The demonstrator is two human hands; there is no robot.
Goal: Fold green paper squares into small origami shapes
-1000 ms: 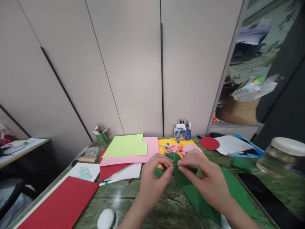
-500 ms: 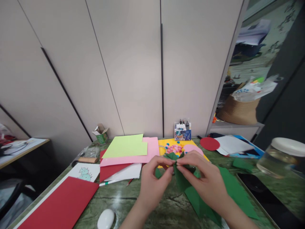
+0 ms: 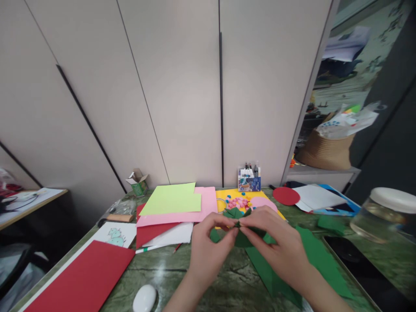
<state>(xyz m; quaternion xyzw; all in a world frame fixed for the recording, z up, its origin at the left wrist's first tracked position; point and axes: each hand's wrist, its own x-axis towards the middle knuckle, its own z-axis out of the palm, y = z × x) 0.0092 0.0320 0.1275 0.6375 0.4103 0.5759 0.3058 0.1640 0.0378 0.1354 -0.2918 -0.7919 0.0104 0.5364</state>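
Note:
My left hand (image 3: pixel 212 247) and my right hand (image 3: pixel 277 242) meet over the middle of the table. Between their thumbs and forefingers they pinch a piece of green paper (image 3: pixel 245 239), bunched or folded at the fingertips. Both hands are closed on it, and the fingers hide part of its shape. Beneath and beside my right hand lie larger green paper sheets (image 3: pixel 320 260). Behind my fingertips, a yellow sheet (image 3: pixel 227 193) carries pink, blue and yellow small pieces (image 3: pixel 238 203).
To the left are a red sheet (image 3: pixel 81 277), a white mouse-shaped object (image 3: pixel 144 298) and light-green paper (image 3: pixel 172 200) on pink paper. On the right lie a phone (image 3: pixel 360 268) and a lidded jar (image 3: pixel 381 216). A marker box (image 3: pixel 249 180) stands at the back.
The green paper at my fingertips has shifted; its hanging part now sits higher and flatter beneath my right fingers. Both hands stay almost in place.

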